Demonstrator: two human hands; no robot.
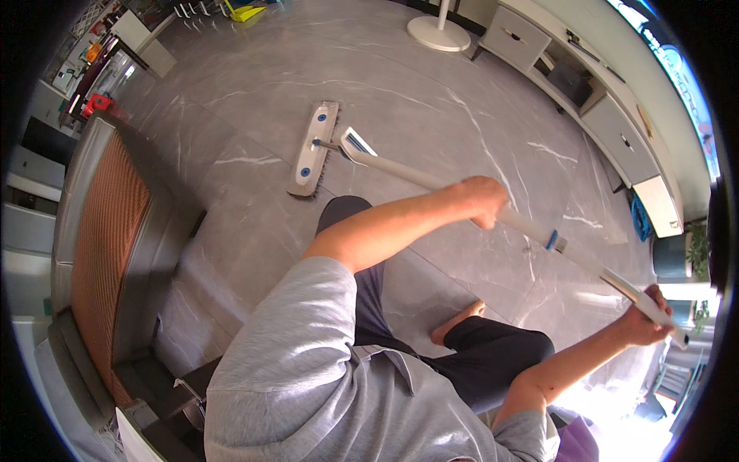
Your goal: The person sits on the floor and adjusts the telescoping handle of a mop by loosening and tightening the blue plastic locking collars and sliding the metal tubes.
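Observation:
My left hand (484, 201) grips the white pole of a long-handled floor broom (398, 170) about midway along it. Near the pole's upper end, my right hand (649, 319) is closed around it. The pole runs slantwise from upper left to lower right, with a blue collar between my hands. At its far end, the wide white broom head (312, 153) with blue round inserts and dark bristles is on the grey marbled floor (248, 121). A small white and blue attachment (357, 143) is fixed to the pole close to the head.
A grey sofa (98, 242) with a ribbed brown cover stands at left. Along the right runs a low TV cabinet (620, 136) beneath a lit screen (672, 63). A round white stand base (439, 34) and a yellow dustpan (245, 12) are at the far side. Plant pots (670, 257) stand at right.

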